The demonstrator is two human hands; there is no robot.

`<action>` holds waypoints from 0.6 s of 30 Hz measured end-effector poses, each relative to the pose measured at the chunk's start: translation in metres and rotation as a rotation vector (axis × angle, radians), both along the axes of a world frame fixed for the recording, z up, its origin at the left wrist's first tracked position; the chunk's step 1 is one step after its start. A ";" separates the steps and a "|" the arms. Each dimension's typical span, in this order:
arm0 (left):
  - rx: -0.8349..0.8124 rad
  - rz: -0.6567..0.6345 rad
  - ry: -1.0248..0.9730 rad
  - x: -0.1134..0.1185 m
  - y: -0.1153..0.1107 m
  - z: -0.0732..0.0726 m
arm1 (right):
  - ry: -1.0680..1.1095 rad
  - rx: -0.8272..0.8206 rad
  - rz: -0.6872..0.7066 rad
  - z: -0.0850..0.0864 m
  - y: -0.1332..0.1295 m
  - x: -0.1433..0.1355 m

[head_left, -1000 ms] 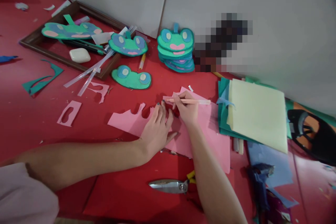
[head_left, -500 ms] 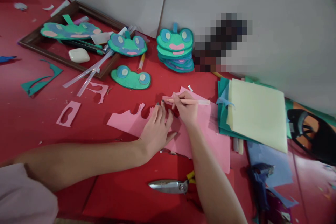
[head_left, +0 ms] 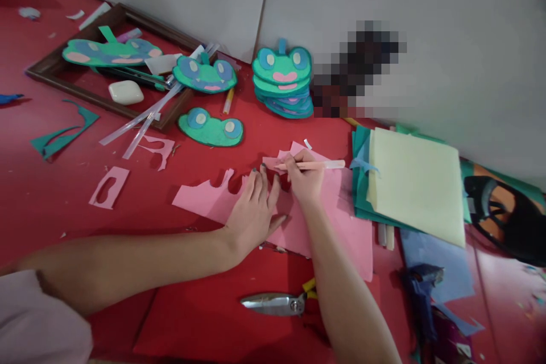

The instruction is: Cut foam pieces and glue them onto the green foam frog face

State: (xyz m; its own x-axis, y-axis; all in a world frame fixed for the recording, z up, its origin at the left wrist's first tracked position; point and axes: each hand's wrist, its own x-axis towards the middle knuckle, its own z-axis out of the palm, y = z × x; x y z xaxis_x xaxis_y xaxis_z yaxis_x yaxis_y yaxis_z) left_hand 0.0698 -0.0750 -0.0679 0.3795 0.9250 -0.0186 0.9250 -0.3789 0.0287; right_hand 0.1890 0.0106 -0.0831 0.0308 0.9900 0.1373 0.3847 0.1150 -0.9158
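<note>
My right hand [head_left: 306, 176] grips a pale peach pen [head_left: 315, 165], its tip down at the upper part of a pink sheet [head_left: 345, 233]. Flat on that sheet lies my left hand [head_left: 253, 205], fingers stretched out and thumb apart, with fingertips close to the pen tip. Curved notches are cut into the sheet's left edge. Nearer to me, scissors [head_left: 273, 303] with yellow on the handle lie partly hidden under my right forearm. Beyond my hands rests a green frog-face cutout [head_left: 211, 128] with blue-ringed eyes and no mouth.
Stacked frog faces [head_left: 282, 77] lean near the wall. At left, a brown frame [head_left: 55, 77] surrounds more frog faces, clear sticks [head_left: 147, 122] and a white case [head_left: 125, 92]. Pink scraps [head_left: 110, 187] lie nearby. To the right are pale yellow sheets [head_left: 418, 182] and a blue glue gun [head_left: 424, 296].
My right hand and the pen have shifted slightly right across the pink sheet. My left hand stays pressed on the sheet. The whole view has moved a little.
</note>
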 end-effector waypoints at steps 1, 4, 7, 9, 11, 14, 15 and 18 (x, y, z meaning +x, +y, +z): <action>0.005 -0.001 0.008 0.000 0.001 0.001 | -0.008 0.015 -0.026 -0.001 0.000 0.000; 0.017 -0.010 0.014 -0.002 0.005 0.002 | 0.003 0.013 -0.068 -0.002 0.001 0.002; 0.029 -0.028 0.004 -0.004 0.008 0.002 | 0.089 0.009 -0.117 -0.003 0.003 0.006; 0.036 -0.032 0.015 -0.005 0.009 0.001 | 0.134 0.009 -0.149 -0.003 0.004 0.007; 0.047 -0.029 0.033 -0.005 0.009 0.001 | 0.119 -0.003 -0.126 -0.001 0.003 0.007; 0.061 -0.021 0.031 -0.005 0.009 -0.001 | 0.074 -0.022 -0.061 0.002 0.002 0.005; 0.063 -0.017 0.018 -0.005 0.009 -0.001 | 0.072 -0.024 -0.048 0.003 0.002 0.004; 0.050 0.003 -0.024 -0.005 0.009 -0.002 | 0.081 -0.034 -0.026 0.005 0.001 0.003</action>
